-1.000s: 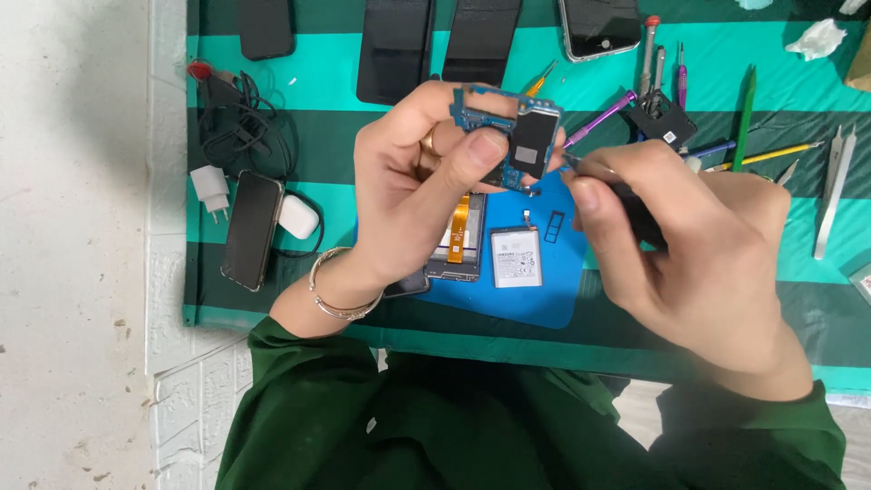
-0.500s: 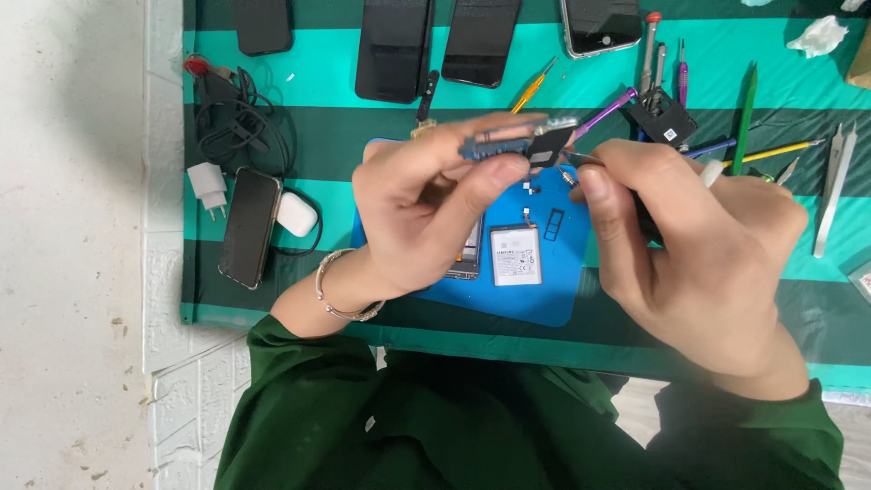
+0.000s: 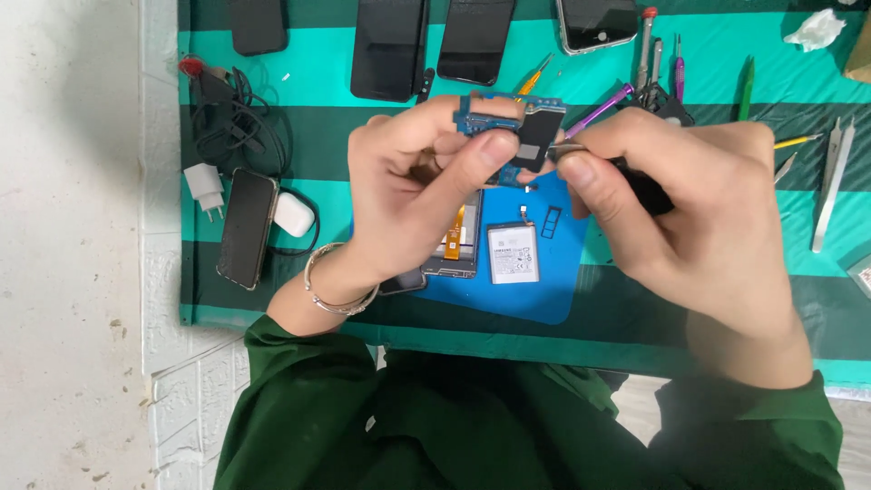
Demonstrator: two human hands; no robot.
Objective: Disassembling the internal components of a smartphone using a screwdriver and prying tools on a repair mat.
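my left hand (image 3: 413,195) holds a blue circuit board (image 3: 508,127) above the mat (image 3: 544,281). thumb and fingers are pressed against the board's lower and left edges, pinching it; the board is tilted, with its dark shield plate facing the camera. my right hand (image 3: 689,218) grips a black-handled tool (image 3: 635,186). thumb and forefinger are closed on the handle, and the metal tip touches the board's right edge at the shield.

below the hands, on the blue mat: an opened phone frame (image 3: 458,245) with an orange flex strip, partly hidden by my left hand. just beside it to the right lies a grey battery (image 3: 513,254). a small black tray frame (image 3: 550,220) lies near the battery's upper right corner.

on the green striped cloth (image 3: 726,63): dark phones (image 3: 390,45) along the far edge, a purple screwdriver (image 3: 601,109) behind the board, tweezers (image 3: 830,181) at far right. at left: a white charger (image 3: 205,188), a black phone (image 3: 247,227) and a white earbud case (image 3: 293,215), touching the phone.
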